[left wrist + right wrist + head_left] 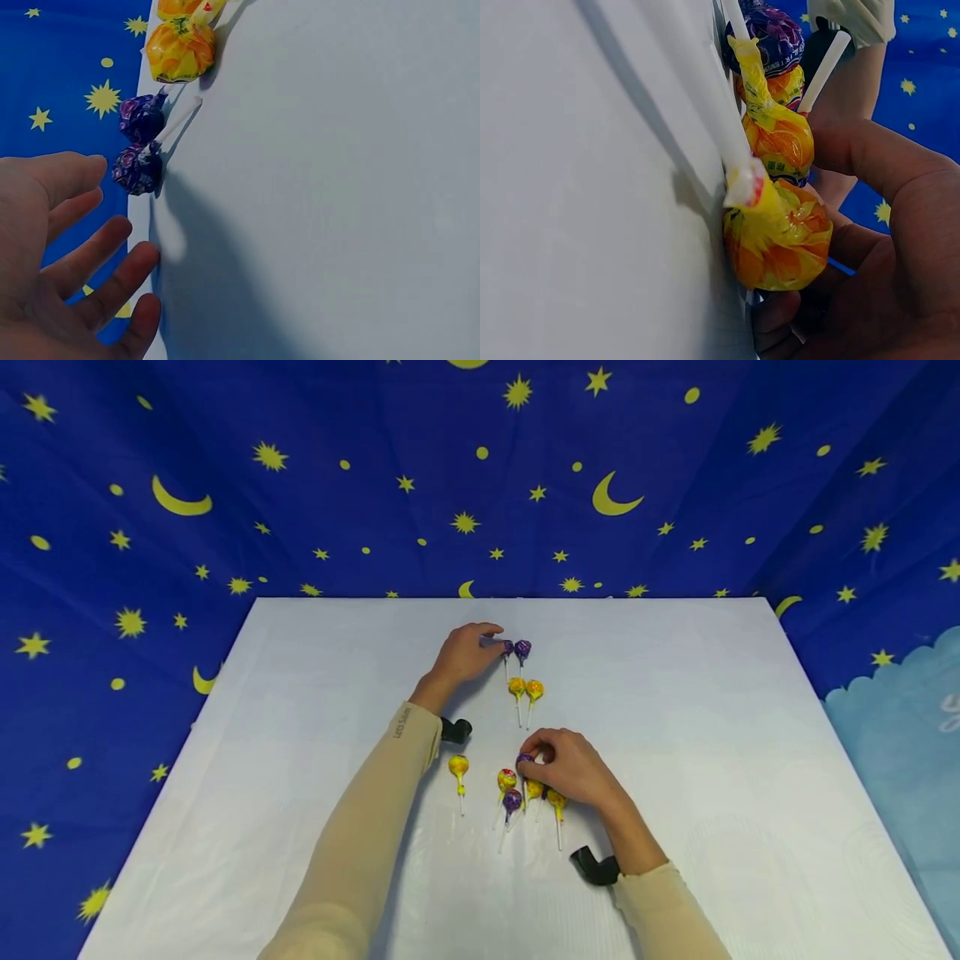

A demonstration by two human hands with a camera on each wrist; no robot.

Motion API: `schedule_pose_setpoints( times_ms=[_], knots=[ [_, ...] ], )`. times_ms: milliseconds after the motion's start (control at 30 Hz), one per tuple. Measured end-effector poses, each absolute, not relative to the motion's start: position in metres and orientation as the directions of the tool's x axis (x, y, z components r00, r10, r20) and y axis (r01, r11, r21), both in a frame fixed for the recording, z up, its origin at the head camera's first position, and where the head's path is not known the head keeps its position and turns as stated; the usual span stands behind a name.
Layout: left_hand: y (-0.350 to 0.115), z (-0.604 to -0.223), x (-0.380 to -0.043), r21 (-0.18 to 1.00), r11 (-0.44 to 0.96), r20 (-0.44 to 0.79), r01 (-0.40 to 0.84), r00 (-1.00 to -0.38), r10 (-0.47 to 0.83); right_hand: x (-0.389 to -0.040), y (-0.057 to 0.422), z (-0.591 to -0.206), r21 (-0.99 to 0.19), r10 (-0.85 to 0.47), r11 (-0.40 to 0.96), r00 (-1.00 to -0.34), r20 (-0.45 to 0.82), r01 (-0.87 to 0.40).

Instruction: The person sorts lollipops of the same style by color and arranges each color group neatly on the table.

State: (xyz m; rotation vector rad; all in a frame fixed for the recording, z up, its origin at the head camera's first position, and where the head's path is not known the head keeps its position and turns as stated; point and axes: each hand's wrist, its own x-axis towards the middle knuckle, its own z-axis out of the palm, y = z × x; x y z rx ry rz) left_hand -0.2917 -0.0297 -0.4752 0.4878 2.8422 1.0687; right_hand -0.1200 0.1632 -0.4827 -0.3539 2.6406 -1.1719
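White table (750, 735), far edge (637, 600) beyond lollipops (522, 649)

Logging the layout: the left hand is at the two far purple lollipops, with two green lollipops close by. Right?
Not green: the head view shows two yellow lollipops close by. The left hand is at the two far purple lollipops.

Starry blue backdrop (435, 468), white table (675, 693), light-blue patch (892, 718) right
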Motion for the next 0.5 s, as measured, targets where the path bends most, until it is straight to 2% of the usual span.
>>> schedule_pose_setpoints(
  times_ms=[500],
  knots=[
    [-0.055,-0.474,-0.273,0.69,0.685,0.04,0.234,-0.957,0.287,-0.119,0.163,-0.485,-0.773,-0.31,0.625,-0.942,-0.126,-0.102]
  ],
)
